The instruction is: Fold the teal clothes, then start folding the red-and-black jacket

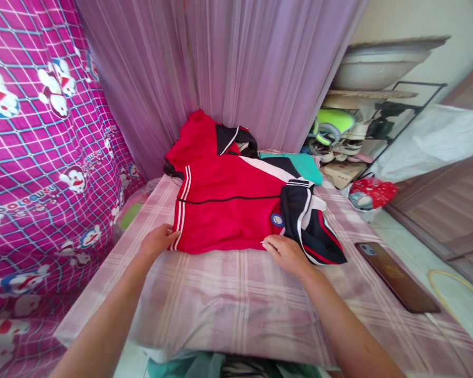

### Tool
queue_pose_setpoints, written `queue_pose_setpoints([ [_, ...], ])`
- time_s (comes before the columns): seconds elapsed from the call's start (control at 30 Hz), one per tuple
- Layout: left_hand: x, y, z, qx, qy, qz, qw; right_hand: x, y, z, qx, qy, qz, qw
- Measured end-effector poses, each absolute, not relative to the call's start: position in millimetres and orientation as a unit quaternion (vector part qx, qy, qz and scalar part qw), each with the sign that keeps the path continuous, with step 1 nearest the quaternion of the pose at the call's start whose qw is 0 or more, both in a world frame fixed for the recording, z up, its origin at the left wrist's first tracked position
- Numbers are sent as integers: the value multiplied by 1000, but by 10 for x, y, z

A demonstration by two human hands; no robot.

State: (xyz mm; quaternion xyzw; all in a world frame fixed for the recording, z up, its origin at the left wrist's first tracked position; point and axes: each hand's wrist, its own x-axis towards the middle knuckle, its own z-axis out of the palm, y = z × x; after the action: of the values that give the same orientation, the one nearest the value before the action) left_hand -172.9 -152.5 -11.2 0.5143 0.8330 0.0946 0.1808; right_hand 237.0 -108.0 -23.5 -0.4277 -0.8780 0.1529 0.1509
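A red jacket (220,220) with a black zip line, a white-striped hem and dark navy sleeve parts lies flat on the checked cloth. My left hand (160,242) pinches the near corner of its striped hem. At the near edge, close to the round blue badge, my right hand (286,254) has its fingers closed on the fabric. The navy sleeve (323,236) is folded over beside my right hand. Behind the jacket, another red and navy garment (199,134) lies bunched against the curtain.
A phone (396,275) with a cable lies on the table (236,304) at right. Folded turquoise cloth (309,167) sits at the back. Purple curtains (228,68) hang behind, a pink patterned curtain (43,157) at left. A shoe rack (394,139) and bags stand at right.
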Motion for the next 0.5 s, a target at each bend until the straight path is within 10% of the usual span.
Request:
queue_pose_setpoints([
  [0.5,-1720,-1606,-363,521,763,240,298,2254,-882,306,-438,-890,102,-72],
])
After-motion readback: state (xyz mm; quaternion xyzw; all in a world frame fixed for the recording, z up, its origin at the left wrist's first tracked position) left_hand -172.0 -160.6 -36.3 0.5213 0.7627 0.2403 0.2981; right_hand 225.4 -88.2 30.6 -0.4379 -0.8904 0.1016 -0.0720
